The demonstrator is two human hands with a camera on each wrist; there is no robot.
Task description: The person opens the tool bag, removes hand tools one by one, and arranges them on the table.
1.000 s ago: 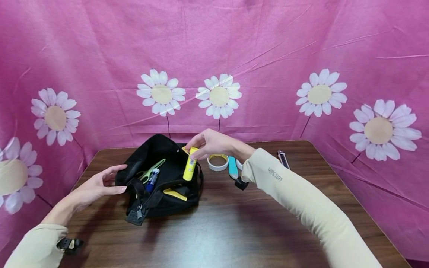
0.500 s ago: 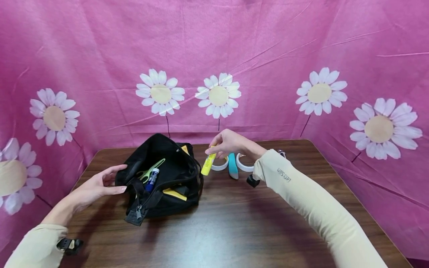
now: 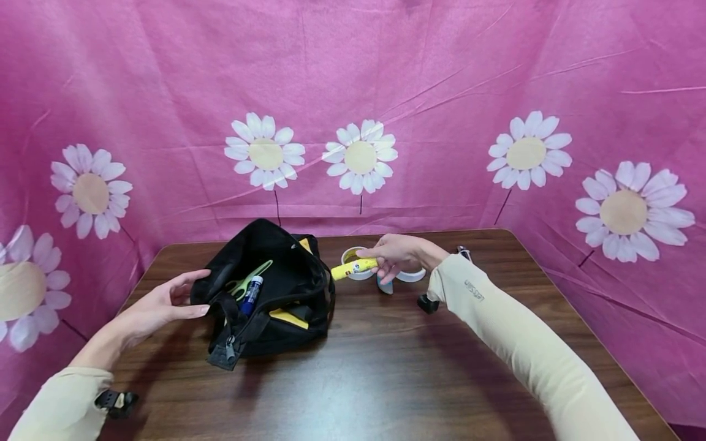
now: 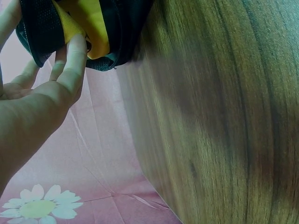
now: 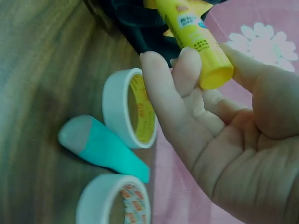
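Observation:
My right hand (image 3: 405, 254) pinches a yellow glue stick (image 3: 353, 269) between thumb and fingers, tilted nearly level to the right of a black zip bag (image 3: 276, 344). In the right wrist view, the glue stick (image 5: 198, 42) points away from the palm toward the bag. My left hand (image 3: 157, 303) grips the bag's left edge, its thumb in front. Yellow lining (image 4: 93, 21) shows by those fingers in the left wrist view. Inside the open bag lie green-handled scissors (image 3: 256, 273) and a blue tube with a white cap (image 3: 250, 297).
Two white tape rolls stand behind the right hand, one roll (image 5: 114, 105) near the bag and another roll (image 5: 96, 200) farther off. A turquoise object with a grey rounded end (image 5: 110, 149) lies between them. A dark, slim object (image 3: 464, 252) lies farther right. Pink cloth (image 3: 441, 202) borders the table.
My right hand has carried the glue stick from over the bag's opening rightward and out beside it, then lower, turning it from steep to nearly level. The left hand stays on the bag.

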